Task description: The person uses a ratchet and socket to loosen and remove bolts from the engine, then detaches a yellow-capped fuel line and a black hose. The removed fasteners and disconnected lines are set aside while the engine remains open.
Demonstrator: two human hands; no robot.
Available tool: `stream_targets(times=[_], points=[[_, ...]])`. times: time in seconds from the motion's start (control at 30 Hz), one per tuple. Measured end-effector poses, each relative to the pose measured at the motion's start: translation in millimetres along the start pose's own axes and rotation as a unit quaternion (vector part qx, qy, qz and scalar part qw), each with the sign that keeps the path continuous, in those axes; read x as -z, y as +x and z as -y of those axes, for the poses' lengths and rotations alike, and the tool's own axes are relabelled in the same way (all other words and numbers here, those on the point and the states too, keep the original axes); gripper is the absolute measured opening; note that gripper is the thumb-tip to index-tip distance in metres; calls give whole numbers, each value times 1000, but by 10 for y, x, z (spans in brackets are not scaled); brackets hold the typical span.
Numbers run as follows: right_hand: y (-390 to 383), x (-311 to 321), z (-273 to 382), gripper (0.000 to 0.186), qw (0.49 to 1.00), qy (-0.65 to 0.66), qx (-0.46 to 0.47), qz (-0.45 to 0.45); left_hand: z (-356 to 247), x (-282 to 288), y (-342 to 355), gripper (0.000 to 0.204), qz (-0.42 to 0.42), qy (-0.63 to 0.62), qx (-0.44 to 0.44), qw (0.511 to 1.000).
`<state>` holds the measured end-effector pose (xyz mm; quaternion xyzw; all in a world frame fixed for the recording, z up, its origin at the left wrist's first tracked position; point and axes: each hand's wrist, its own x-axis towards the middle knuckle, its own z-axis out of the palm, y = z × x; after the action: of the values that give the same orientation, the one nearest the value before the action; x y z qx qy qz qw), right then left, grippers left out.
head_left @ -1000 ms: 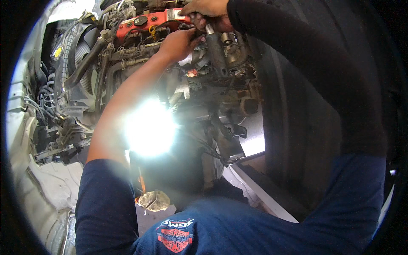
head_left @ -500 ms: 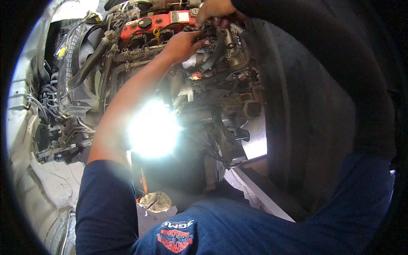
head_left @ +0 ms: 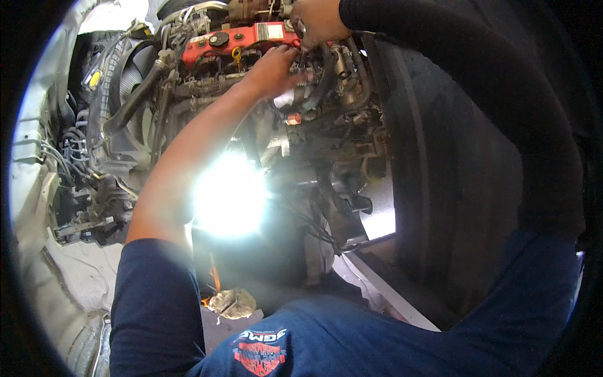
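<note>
A red valve cover (head_left: pixel 242 39) with a black cap tops the engine at the far middle. My left hand (head_left: pixel 273 72) reaches to its right end, fingers and thumb apart among hoses and fittings; no held thing shows in it. Just beyond, my right hand (head_left: pixel 319 24) is closed, fingers bent down around something small and metallic that I cannot make out. Between the two hands a thin dark upright piece shows in part. A yellow-ringed dipstick (head_left: pixel 237 58) stands left of my left hand. Dark hoses (head_left: pixel 328 78) run down beside my hands.
A glaring work light (head_left: pixel 231 196) shines under my left forearm and washes out what surrounds it. The radiator fan (head_left: pixel 139 85) and a thick hose (head_left: pixel 129 110) lie left. A dark panel (head_left: pixel 440 176) rises at right. A crumpled pale cloth-like piece (head_left: pixel 232 304) sits near my chest.
My right hand has turned and come down slightly toward my left hand. The left fingers have shifted, with the thumb lower. The view has moved a little.
</note>
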<state>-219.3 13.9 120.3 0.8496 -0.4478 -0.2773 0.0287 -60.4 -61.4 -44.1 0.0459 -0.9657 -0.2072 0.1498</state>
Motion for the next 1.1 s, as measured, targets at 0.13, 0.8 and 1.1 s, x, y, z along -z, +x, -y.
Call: stream_targets(times=[0.13, 0.8, 1.1], points=[[-112, 36, -161, 40, 948, 228, -222, 23, -1, 166, -81, 91, 121, 249, 18, 961], [3, -108, 124, 29, 987, -56, -151, -8, 138, 81, -113, 78, 161, 172, 100, 967], [-360, 125, 14, 31, 985, 21, -24, -167, 45, 145, -119, 70, 157, 197, 114, 961]])
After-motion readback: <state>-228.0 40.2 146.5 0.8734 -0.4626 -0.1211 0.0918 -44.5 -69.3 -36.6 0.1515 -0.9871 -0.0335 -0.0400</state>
